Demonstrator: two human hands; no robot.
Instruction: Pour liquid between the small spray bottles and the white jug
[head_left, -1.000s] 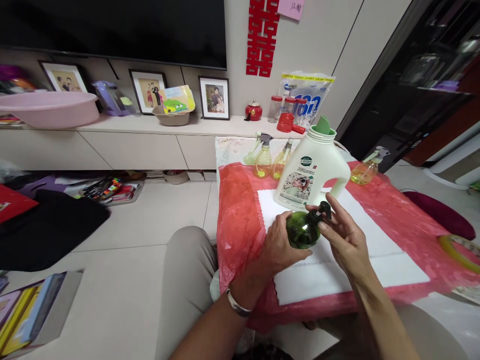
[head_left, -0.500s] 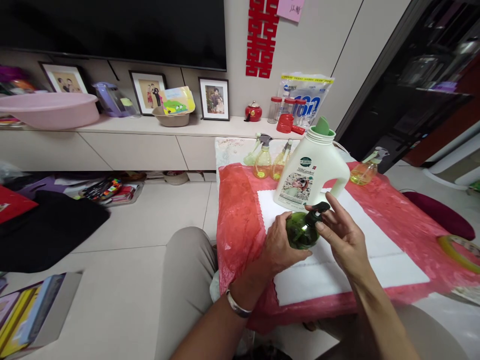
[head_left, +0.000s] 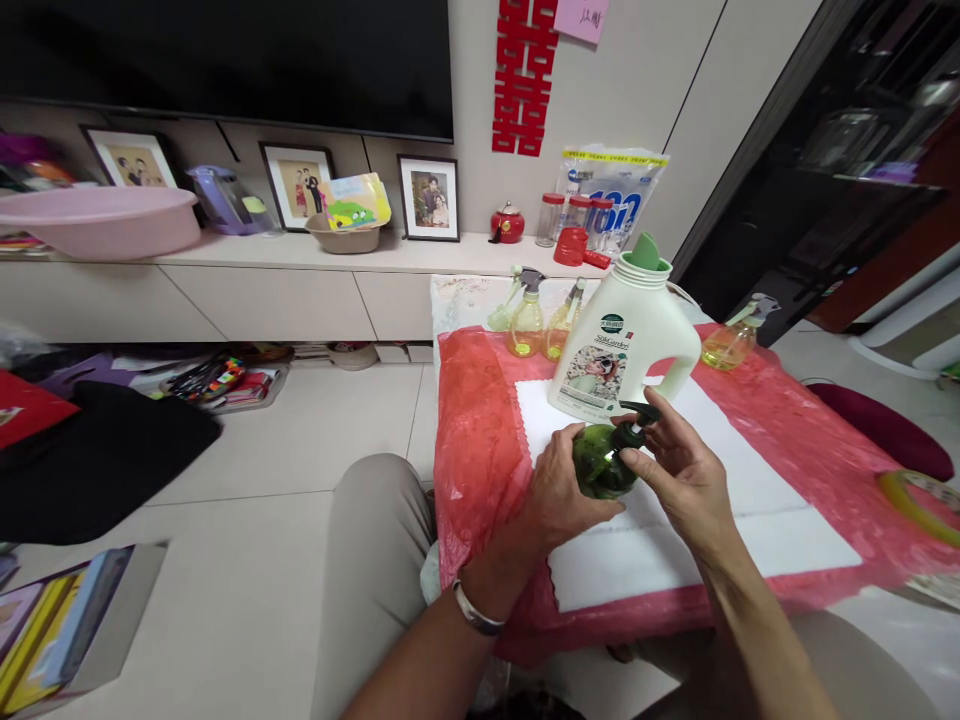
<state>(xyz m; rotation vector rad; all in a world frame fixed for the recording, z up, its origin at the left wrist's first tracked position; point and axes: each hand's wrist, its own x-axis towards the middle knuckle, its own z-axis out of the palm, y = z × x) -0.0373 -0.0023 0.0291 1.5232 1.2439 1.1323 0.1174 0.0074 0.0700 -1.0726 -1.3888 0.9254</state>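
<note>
My left hand [head_left: 562, 482] is wrapped round the body of a round dark green pump bottle [head_left: 600, 462], which leans over the white sheet [head_left: 720, 530]. At the bottle's top, the thumb and fingers of my right hand [head_left: 686, 462] grip the collar of the black pump head [head_left: 634, 420]. Some of those fingers are hidden behind the pump. Just beyond the bottle stands a large pale green detergent jug [head_left: 622, 330], its mouth uncapped and a green pouring spout [head_left: 643, 252] showing inside.
Spray bottles with yellow liquid stand behind the jug [head_left: 526, 325] and to its right [head_left: 729, 343]. Red plastic film [head_left: 480, 430] covers the table. A roll of tape [head_left: 919, 505] lies at the right edge. Jars and a red cap [head_left: 571, 247] sit on the cabinet.
My right thumb has shifted left and slightly down onto the pump's collar. The pump head has turned a little, and a pale bit of its stem now shows. My left hand keeps its hold.
</note>
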